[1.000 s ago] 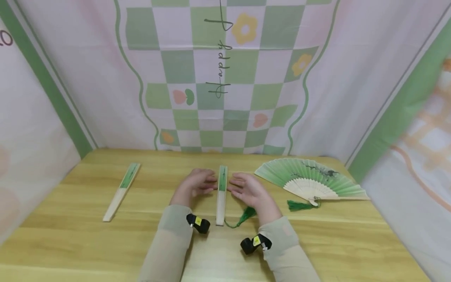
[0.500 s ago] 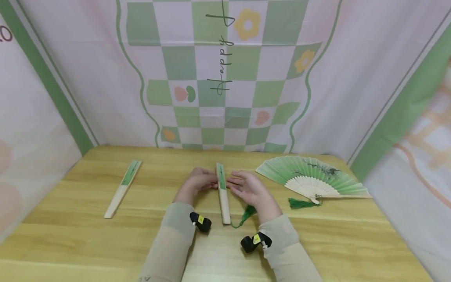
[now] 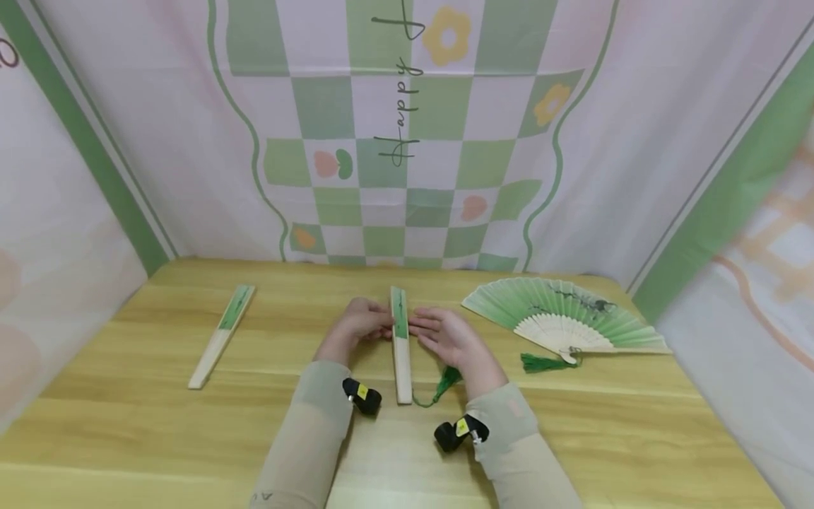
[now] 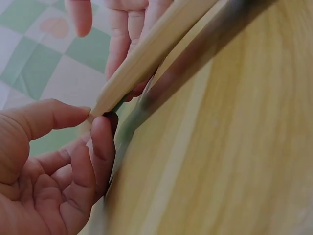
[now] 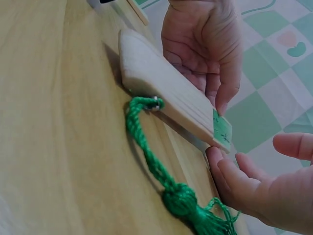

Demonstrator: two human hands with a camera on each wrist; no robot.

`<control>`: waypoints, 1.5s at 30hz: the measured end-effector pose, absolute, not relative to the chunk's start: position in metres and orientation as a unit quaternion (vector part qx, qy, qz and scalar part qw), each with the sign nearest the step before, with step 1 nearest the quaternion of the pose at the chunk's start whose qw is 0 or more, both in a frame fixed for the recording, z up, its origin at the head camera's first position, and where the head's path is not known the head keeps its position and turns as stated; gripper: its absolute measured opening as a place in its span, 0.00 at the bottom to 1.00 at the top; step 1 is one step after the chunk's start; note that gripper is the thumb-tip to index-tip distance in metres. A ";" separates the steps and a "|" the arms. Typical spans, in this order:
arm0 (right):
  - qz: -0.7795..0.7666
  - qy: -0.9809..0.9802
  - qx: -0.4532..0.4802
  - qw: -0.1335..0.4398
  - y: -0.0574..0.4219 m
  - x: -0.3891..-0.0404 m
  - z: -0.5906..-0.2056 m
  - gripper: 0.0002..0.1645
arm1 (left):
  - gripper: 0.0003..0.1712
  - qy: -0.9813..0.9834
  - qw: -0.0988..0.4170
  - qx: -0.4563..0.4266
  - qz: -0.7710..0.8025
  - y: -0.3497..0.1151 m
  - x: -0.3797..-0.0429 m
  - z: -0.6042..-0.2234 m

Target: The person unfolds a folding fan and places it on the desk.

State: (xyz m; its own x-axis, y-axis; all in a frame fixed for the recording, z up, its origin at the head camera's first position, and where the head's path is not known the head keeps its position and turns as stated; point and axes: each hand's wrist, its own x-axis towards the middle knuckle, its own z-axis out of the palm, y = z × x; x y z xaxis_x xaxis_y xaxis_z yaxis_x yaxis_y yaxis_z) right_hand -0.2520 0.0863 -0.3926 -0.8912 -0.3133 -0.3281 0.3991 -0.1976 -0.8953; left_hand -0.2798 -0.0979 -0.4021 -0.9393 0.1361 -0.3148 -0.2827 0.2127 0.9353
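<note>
A folded hand fan point(image 3: 403, 367), pale wooden ribs with a green leaf, stands lengthwise in the middle of the table. Between thumb and index finger my left hand point(image 3: 357, 325) pinches its green part from the left, close up in the left wrist view. My right hand point(image 3: 453, 343) is at the fan's right side; in the right wrist view its fingertips point(image 5: 214, 155) touch the fan's lower edge while the thumb point(image 5: 293, 145) stays apart. A green tassel point(image 5: 183, 203) hangs on a cord from the fan's near end and lies on the table.
Another folded fan point(image 3: 220, 339) lies slanted on the left of the wooden table point(image 3: 114, 424). A spread green fan point(image 3: 572, 311) with its own tassel point(image 3: 543, 363) lies at the right. Behind the table hangs a checked cloth point(image 3: 426, 162).
My left hand has moved in and taken hold of the middle fan, whose near end swung right, then slightly back left. The right hand has barely moved. The view has tilted slightly.
</note>
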 end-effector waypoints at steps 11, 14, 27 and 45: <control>-0.754 0.620 0.029 0.217 0.086 -0.255 -0.396 0.29 | 0.16 0.754 0.190 -0.036 0.628 -0.100 -0.282 -0.398; -0.749 0.627 0.034 0.210 0.085 -0.255 -0.396 0.28 | 0.16 0.739 0.197 -0.033 0.643 -0.101 -0.280 -0.398; -0.745 0.634 0.068 0.195 0.083 -0.253 -0.394 0.28 | 0.16 0.730 0.207 -0.018 0.651 -0.100 -0.278 -0.400; -0.787 0.563 0.019 0.252 0.090 -0.254 -0.399 0.06 | 0.17 0.702 0.212 0.002 0.679 -0.105 -0.279 -0.408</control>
